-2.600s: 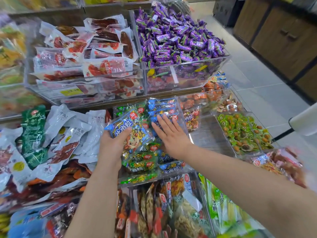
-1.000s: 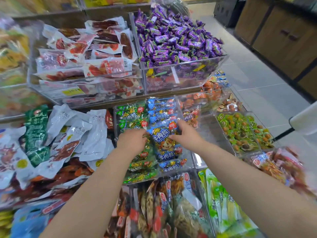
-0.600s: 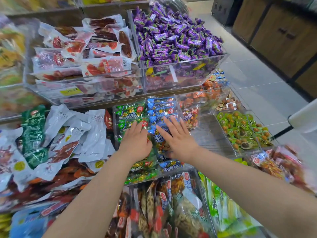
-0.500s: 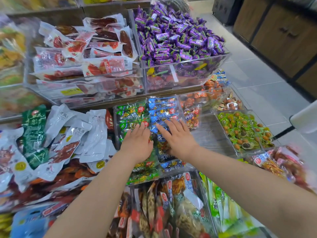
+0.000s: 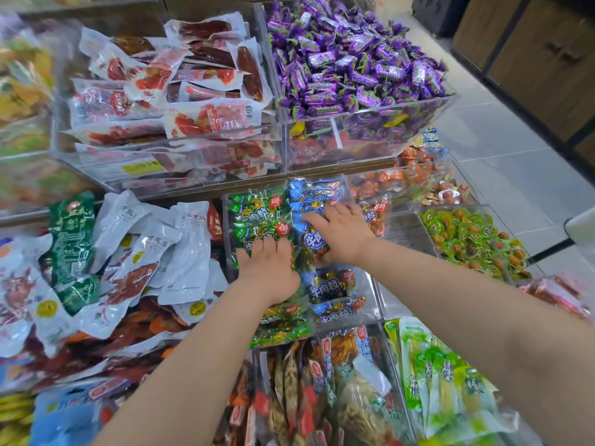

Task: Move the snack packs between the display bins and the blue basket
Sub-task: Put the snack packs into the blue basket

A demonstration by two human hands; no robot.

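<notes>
A clear display bin point(image 5: 376, 304) in the middle row holds green snack packs point(image 5: 257, 217) on its left side and blue snack packs point(image 5: 317, 191) on its right. My left hand point(image 5: 270, 268) lies on the green packs, its fingers bent down into them. Over a blue pack point(image 5: 314, 244), my right hand point(image 5: 343, 233) rests with fingers spread and straight. More blue packs point(image 5: 331, 284) lie nearer me in the same bin. The blue basket is out of view.
White and green pouches point(image 5: 135, 252) are piled to the left. Behind stand bins of red meat packs point(image 5: 193, 101) and purple candies point(image 5: 347, 69). Green-wrapped snacks point(image 5: 467, 239) fill a bin at right. Brown and lime packs point(image 5: 428, 381) lie in front. Tiled floor point(image 5: 515, 162) is far right.
The blue pack I held a second ago now lies in the bin. Both hands flattened onto the packs; my left fingers have since curled down and my right hand slid slightly back.
</notes>
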